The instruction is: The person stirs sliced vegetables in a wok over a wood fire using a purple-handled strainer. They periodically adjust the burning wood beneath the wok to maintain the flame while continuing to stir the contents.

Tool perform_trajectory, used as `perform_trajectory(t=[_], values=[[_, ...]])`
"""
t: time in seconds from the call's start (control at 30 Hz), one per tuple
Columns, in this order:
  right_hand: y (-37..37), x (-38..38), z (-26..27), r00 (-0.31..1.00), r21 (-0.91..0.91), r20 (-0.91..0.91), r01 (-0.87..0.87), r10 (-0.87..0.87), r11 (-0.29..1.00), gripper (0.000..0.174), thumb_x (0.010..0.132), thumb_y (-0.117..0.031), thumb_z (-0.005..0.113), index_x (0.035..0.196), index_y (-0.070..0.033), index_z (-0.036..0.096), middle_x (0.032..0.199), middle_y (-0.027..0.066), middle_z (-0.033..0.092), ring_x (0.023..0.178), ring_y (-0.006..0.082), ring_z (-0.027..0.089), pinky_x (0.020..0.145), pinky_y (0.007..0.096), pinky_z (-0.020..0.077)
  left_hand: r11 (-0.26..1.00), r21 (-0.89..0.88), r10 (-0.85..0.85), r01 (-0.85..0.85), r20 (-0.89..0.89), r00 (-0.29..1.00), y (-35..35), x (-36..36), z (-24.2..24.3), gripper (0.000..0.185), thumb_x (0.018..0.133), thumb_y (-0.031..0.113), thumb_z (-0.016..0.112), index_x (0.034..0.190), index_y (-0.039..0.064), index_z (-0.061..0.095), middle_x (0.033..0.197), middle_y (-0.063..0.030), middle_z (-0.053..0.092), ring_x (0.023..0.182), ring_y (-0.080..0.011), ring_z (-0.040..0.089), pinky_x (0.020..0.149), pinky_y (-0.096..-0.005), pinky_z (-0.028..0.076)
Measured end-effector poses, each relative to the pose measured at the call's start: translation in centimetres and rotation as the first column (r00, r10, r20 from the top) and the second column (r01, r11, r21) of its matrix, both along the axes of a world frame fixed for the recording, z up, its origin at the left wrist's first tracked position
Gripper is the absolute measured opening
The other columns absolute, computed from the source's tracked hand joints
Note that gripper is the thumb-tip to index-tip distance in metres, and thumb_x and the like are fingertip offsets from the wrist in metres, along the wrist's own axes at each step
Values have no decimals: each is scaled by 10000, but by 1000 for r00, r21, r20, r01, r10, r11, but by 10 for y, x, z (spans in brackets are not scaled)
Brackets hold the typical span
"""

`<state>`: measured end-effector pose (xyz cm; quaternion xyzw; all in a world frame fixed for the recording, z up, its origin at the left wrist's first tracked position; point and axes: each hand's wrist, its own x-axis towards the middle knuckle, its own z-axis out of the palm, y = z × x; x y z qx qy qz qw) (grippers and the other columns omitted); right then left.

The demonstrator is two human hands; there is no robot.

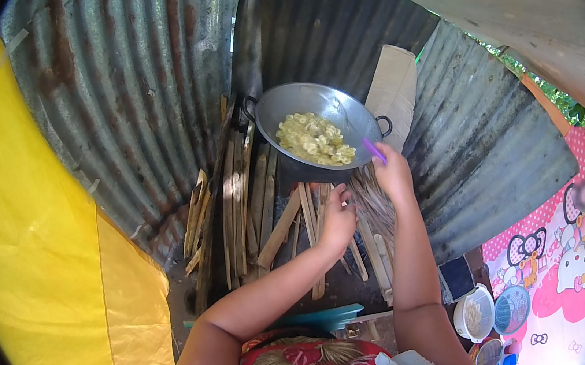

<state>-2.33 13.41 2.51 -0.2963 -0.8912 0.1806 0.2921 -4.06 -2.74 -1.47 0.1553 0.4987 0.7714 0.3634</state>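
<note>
My right hand (393, 172) grips the purple handle (375, 150) of a utensil at the near right rim of a large metal wok (334, 100). The utensil's far end is hard to make out. Pale yellow round slices (314, 136) lie in bubbling liquid in the wok, which has a dark loop handle on each side. My left hand (339, 223) hovers below the wok's near edge, over the firewood, fingers loosely curled and slightly blurred; I see nothing held in it.
Long firewood sticks (237, 206) lean left of the wok, and others (308, 219) run under it toward a small glow. Corrugated metal sheets (142, 91) surround the hearth. Cardboard (393, 86) stands behind. Plastic baskets (511, 309) sit lower right, beside a pink printed cloth (569, 306).
</note>
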Motion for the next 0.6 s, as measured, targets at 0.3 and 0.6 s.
perform_trajectory(t=[0.3,0.6], values=[[-45,4,9,983,120,184,-14,-9,993,326,837,-117,572,1162,-129,594,1052,159,589,929,364,607,781,448,492,1000,-6,-6,6,-2,1000,-4,1,-3,511,886,-8,396,1384,46,292,1306,-111,432,1042,-169,534,858,-294,428],[-80,33,27,987,79,162,14,-26,997,338,830,-71,569,1165,-104,602,975,159,596,909,362,598,766,431,478,998,38,-47,47,-8,999,2,12,-1,502,895,7,420,1379,43,293,1304,-116,429,1020,-167,533,863,-302,430]])
